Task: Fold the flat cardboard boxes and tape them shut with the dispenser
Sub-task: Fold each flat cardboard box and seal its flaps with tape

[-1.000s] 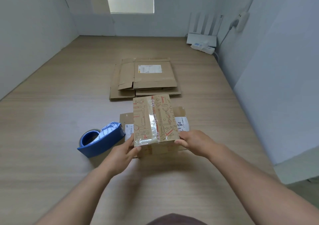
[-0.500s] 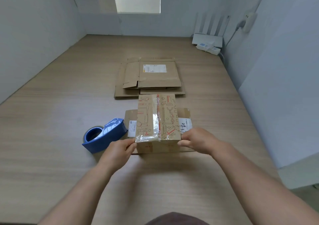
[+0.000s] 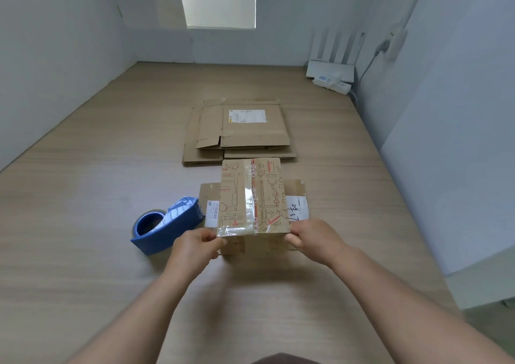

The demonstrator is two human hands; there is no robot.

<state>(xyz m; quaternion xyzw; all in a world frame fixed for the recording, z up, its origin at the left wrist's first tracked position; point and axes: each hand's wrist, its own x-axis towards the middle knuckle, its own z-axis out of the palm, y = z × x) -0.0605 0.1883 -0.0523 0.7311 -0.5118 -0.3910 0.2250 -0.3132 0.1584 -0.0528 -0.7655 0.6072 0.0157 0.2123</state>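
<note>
I hold a taped box (image 3: 262, 196) on the table (image 3: 83, 266).
My left hand (image 3: 195, 245) and right hand (image 3: 315, 239) pinch its near corners; dispenser (image 3: 170, 224) at nine o'clock, flat boxes (image 3: 245, 132) at twelve.

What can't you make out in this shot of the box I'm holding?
Head view only:
1. Flat cardboard beneath the printed box: mostly covered by it.
2. The box's underside and far side: turned away from the camera.
3. Label on the stack of flat boxes: print too small.
4. Tape dispenser: blade hidden behind its blue body.
</note>
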